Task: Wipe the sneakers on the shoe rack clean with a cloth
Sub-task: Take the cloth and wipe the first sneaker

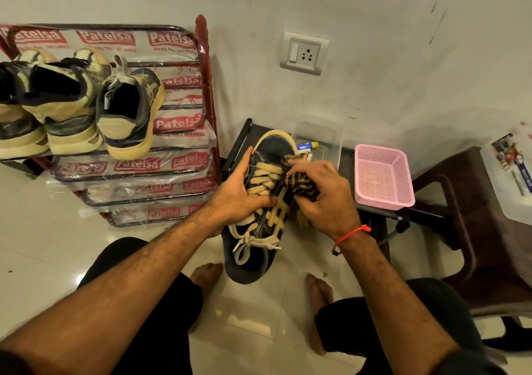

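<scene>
A dark sneaker with cream laces and a yellowed sole sits in front of me, toe pointing away. My left hand grips its left side across the laces. My right hand holds a dark checked cloth bunched against the shoe's right side. Three more worn sneakers stand on the top shelf of the red-framed shoe rack at the left, heels towards me. The rack's lower shelves are wrapped in printed plastic.
A pink plastic basket and a clear box with small items sit on a low dark stand to the right. A brown plastic chair stands at far right. A wall socket is above. My bare feet rest on the glossy tiled floor.
</scene>
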Demonstrator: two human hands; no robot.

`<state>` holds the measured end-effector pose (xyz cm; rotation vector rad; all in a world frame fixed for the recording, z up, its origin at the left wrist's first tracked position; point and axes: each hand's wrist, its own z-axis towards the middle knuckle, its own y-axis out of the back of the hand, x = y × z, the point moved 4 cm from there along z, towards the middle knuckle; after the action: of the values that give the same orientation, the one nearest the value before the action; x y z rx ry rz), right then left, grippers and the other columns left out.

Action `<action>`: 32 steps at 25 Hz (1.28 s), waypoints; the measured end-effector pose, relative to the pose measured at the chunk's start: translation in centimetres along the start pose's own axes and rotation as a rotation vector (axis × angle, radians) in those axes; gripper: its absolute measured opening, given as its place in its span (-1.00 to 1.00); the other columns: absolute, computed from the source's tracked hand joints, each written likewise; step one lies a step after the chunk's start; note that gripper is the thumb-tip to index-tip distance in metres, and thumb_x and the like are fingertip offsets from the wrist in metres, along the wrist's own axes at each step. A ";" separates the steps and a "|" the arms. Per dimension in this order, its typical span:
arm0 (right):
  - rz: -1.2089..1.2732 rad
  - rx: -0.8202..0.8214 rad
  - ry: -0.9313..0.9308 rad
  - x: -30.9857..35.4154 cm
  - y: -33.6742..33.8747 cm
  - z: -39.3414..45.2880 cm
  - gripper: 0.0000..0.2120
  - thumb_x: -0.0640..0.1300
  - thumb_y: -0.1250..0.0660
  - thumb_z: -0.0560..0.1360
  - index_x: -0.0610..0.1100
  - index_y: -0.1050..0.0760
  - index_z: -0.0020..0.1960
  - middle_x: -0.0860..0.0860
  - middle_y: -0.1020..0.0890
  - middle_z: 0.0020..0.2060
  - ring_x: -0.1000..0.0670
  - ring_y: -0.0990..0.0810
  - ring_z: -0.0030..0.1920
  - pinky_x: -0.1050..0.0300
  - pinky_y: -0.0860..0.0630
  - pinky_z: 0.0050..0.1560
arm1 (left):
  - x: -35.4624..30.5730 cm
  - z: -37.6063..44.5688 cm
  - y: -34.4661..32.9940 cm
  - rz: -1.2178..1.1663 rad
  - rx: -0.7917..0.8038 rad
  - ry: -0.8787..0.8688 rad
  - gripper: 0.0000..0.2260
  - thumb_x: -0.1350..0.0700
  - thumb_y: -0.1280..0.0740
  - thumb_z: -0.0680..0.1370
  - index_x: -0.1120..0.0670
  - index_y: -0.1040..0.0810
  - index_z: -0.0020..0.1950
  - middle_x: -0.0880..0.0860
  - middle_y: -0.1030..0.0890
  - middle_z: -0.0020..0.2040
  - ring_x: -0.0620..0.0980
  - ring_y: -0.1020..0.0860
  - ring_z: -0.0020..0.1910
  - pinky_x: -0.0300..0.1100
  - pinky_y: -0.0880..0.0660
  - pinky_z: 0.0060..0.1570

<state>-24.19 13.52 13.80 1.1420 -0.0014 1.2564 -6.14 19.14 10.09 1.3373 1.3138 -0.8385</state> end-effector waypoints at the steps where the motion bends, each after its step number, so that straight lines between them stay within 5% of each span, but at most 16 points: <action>1: 0.034 0.010 -0.027 -0.1 -0.2 -0.3 -0.62 -0.34 -0.43 0.37 -0.11 -0.59 0.16 -0.02 -0.63 0.17 -0.10 -0.53 0.19 -0.12 -0.55 0.18 | 0.0 -0.1 0.2 -0.010 -0.022 0.019 0.07 0.23 -0.60 0.40 -0.22 0.03 0.65 -0.06 -0.63 0.26 -0.11 -0.66 0.15 0.03 -0.59 0.23; 4: 0.182 0.002 -0.099 -0.1 -0.7 -0.5 -0.58 -0.39 -0.41 0.36 -0.09 -0.58 0.16 0.02 -0.63 0.19 -0.04 -0.54 0.25 -0.03 -0.53 0.26 | -0.3 -0.4 0.5 -0.255 -0.071 0.084 -0.23 0.12 -0.54 0.48 -0.16 -0.24 0.58 -0.01 -0.68 0.18 -0.03 -0.70 0.07 0.04 -0.63 0.14; 7: 0.430 -0.047 -0.220 -0.5 -0.5 -0.3 -0.53 -0.44 -0.35 0.38 -0.03 -0.55 0.17 0.03 -0.60 0.25 0.01 -0.55 0.29 -0.02 -0.53 0.29 | -1.0 -1.1 0.3 -0.674 0.083 0.210 -0.62 -0.12 -0.27 0.64 0.02 -0.58 0.38 0.14 -0.67 0.22 0.09 -0.67 0.11 0.05 -0.56 0.21; 10: 0.608 -0.118 -0.330 -1.0 -0.2 -0.3 -0.51 -0.51 -0.32 0.41 -0.01 -0.53 0.15 -0.01 -0.61 0.23 0.00 -0.59 0.25 -0.09 -0.57 0.23 | -0.7 -1.3 -0.1 -0.798 0.155 0.225 -0.51 -0.24 -0.21 0.64 0.10 -0.64 0.31 0.20 -0.65 0.26 0.15 -0.63 0.22 0.09 -0.45 0.37; 13: 0.709 -0.113 -0.348 -0.7 -0.9 -0.5 -0.51 -0.54 -0.29 0.42 -0.03 -0.54 0.16 -0.06 -0.61 0.23 -0.07 -0.59 0.26 -0.14 -0.57 0.22 | -0.8 -1.3 -0.7 -0.862 0.148 0.222 -0.47 -0.29 -0.27 0.58 0.12 -0.69 0.23 0.20 -0.68 0.18 0.14 -0.67 0.12 0.09 -0.48 0.32; 20: 0.834 -0.103 -0.342 -0.8 -0.5 -0.2 -0.51 -0.58 -0.28 0.44 -0.05 -0.55 0.13 -0.06 -0.64 0.17 -0.09 -0.60 0.23 0.01 -0.59 0.19 | 0.2 -1.8 -0.7 -0.935 0.320 0.151 -0.26 -0.31 -0.33 0.52 0.13 -0.39 0.55 0.23 -0.38 0.54 0.23 -0.32 0.54 0.18 -0.19 0.56; 23: 0.771 -0.076 -0.289 -0.4 0.5 0.2 -0.54 -0.58 -0.30 0.44 -0.11 -0.54 0.14 -0.01 -0.65 0.15 -0.05 -0.60 0.23 0.10 -0.58 0.16 | -0.2 -1.6 -0.3 -0.874 0.263 0.175 -0.42 -0.26 -0.36 0.52 0.11 -0.59 0.37 0.19 -0.60 0.30 0.18 -0.55 0.29 0.18 -0.32 0.49; 26: 0.664 -0.127 -0.190 0.5 2.1 0.9 -0.55 -0.58 -0.31 0.40 -0.16 -0.52 0.15 -0.02 -0.64 0.17 -0.04 -0.58 0.26 0.11 -0.55 0.21 | -0.4 -1.3 -0.3 -0.692 0.190 0.155 -0.47 -0.16 -0.37 0.54 0.11 -0.53 0.41 0.23 -0.61 0.27 0.18 -0.62 0.16 0.17 -0.51 0.32; 28: 0.536 0.040 -0.070 1.9 2.3 1.1 -0.60 -0.47 -0.35 0.39 -0.18 -0.52 0.17 -0.06 -0.61 0.22 -0.05 -0.56 0.30 0.02 -0.53 0.27 | -0.5 -1.3 -0.6 -0.652 0.155 0.139 -0.43 -0.12 -0.40 0.52 0.08 -0.43 0.48 0.28 -0.58 0.31 0.21 -0.63 0.13 0.14 -0.61 0.18; 32: 0.285 0.437 0.177 3.6 1.4 0.6 -0.67 -0.18 -0.39 0.42 -0.09 -0.57 0.18 0.05 -0.63 0.21 -0.02 -0.55 0.29 -0.13 -0.51 0.27 | 0.1 -0.9 -0.1 -0.575 0.093 0.163 -0.36 -0.28 -0.38 0.50 -0.08 -0.34 0.52 0.25 -0.62 0.29 0.27 -0.60 0.26 0.34 -0.48 0.29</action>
<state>-23.53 15.60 17.10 1.4343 0.2626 1.6614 -6.39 20.00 10.19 1.1236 1.8497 -1.2067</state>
